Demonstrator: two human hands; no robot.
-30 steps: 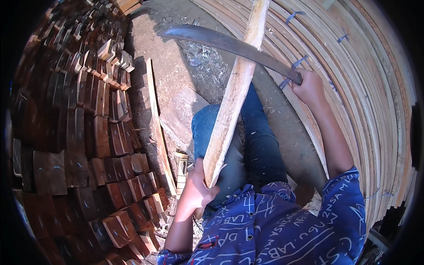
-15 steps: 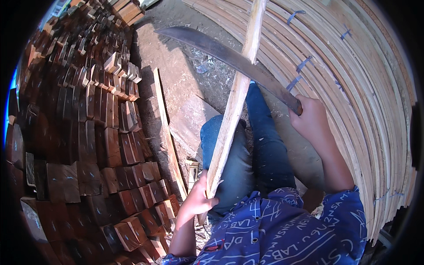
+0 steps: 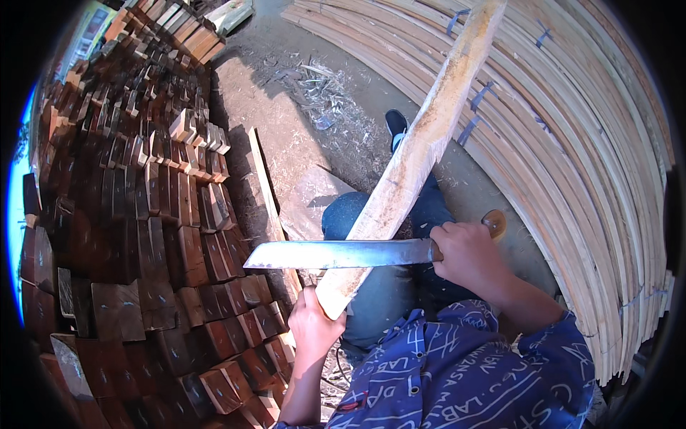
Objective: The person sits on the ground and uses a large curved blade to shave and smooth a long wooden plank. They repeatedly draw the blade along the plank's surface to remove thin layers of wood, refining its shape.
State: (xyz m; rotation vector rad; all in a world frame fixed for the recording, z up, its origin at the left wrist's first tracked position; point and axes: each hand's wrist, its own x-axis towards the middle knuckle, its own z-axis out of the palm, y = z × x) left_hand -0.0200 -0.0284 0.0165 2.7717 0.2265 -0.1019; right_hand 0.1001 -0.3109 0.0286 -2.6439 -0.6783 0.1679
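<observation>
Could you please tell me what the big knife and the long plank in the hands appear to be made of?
The knife has a grey, dully shining blade, likely steel; its handle end looks like brown wood. The plank is pale raw wood, rough and unfinished, with visible grain and chipped edges.

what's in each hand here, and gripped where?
Left hand grips the long pale wooden slat at its lower end. Right hand grips the big knife by its handle, blade lying flat across the slat.
</observation>
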